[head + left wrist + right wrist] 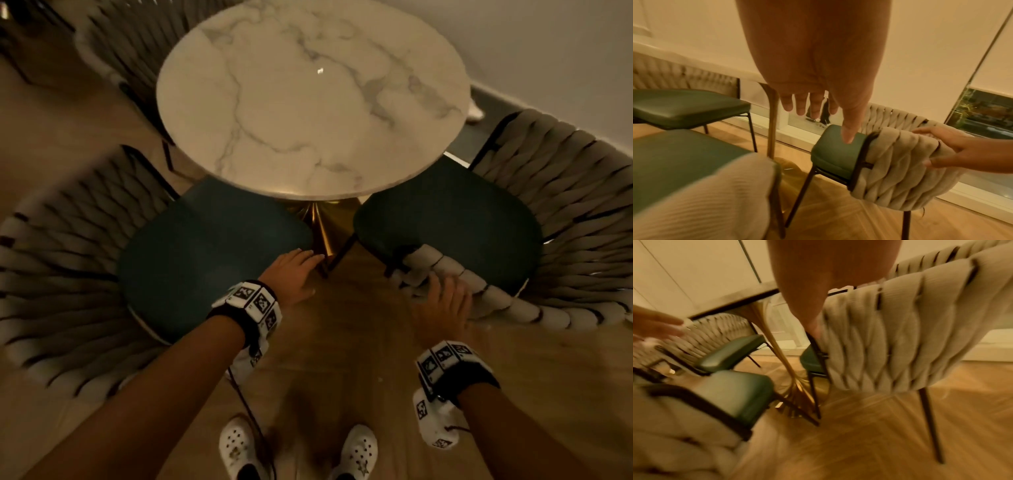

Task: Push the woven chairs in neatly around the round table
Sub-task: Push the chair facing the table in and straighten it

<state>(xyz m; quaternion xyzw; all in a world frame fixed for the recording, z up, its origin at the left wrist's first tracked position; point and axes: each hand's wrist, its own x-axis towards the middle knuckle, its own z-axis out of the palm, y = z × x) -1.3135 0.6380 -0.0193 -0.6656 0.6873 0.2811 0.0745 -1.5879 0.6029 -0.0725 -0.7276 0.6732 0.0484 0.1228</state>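
The round marble table (308, 96) stands on a gold pedestal (318, 226). A woven chair (61, 267) with a green seat (205, 250) sits at its near left, partly under the top. My left hand (301, 263) hovers by that seat's right edge with straight fingers (799, 107), holding nothing. The right woven chair (575, 212) is angled at the near right, its seat (452, 222) partly under the table. My right hand (442, 305) grips the near end of its woven back (900, 159), fingers on top and thumb beneath. A third woven chair (137, 44) stands at the far left.
Wooden floor (359, 342) shows between the two near chairs, where my feet in white clogs (236, 448) stand. A wall and skirting board (489, 99) run close behind the right chair. A cable (246, 404) hangs from my left wrist.
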